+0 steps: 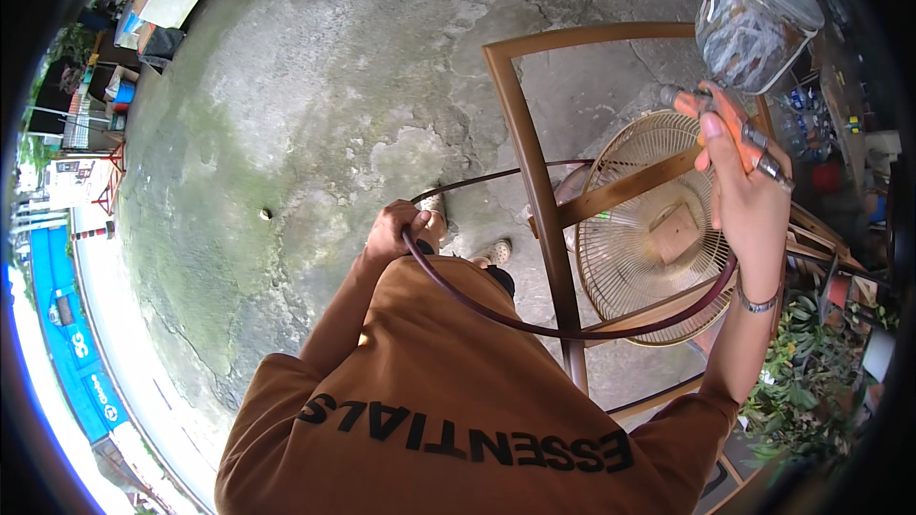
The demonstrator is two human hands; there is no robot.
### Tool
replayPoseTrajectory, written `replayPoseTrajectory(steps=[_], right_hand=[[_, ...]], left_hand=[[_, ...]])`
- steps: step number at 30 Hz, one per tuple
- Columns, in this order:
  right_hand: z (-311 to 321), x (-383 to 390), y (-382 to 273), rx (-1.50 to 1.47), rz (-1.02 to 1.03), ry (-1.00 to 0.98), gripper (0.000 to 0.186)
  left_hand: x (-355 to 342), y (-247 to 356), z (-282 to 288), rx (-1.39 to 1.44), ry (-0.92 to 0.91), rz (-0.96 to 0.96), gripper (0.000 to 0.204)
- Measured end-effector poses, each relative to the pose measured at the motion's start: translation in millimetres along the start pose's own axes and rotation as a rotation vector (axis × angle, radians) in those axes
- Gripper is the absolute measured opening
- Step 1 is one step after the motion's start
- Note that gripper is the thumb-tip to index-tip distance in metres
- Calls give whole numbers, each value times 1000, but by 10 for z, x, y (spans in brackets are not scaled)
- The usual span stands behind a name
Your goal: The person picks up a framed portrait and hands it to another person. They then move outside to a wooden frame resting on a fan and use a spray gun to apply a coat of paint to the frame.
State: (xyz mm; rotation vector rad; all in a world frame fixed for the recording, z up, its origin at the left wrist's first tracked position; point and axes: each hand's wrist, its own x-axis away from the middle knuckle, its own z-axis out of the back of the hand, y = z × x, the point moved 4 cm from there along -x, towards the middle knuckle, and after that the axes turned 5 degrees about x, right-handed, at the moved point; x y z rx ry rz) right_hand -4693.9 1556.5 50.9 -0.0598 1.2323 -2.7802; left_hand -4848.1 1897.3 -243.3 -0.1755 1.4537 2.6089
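Note:
My left hand (390,230) is closed around a dark red hose (563,333) in front of my waist. From there the hose loops down and right, rising toward my right wrist; another stretch runs off behind the wooden frame. Raised at the right, my right hand (751,195) grips an orange spray gun (735,124) with metal ends, thumb along its near side. Below and left of this hand stands a brown wooden frame (523,124) with a slanting crossbar. A round fan with a wire cage (611,267) shows behind that crossbar.
A see-through pail (749,33) with crumpled plastic inside stands beyond my right hand. Leafy plants (806,372) are at the lower right. Cracked concrete floor (286,133) spreads out on the left, with cluttered shelves (119,86) and a blue banner (72,315) along the far left.

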Motion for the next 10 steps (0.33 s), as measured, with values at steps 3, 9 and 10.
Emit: replayPoseTrajectory(steps=[3,9,10], right_hand=[[45,-71,66,62,-16,68,35],[267,-191,204,187,187,319,38],[321,-199,242,195,217,365,40]], left_hand=[[3,51,-2,10,-3,5,31],[40,-33,0,-32,-31,8,34],[28,-12,9,-31,-37,8,34]])
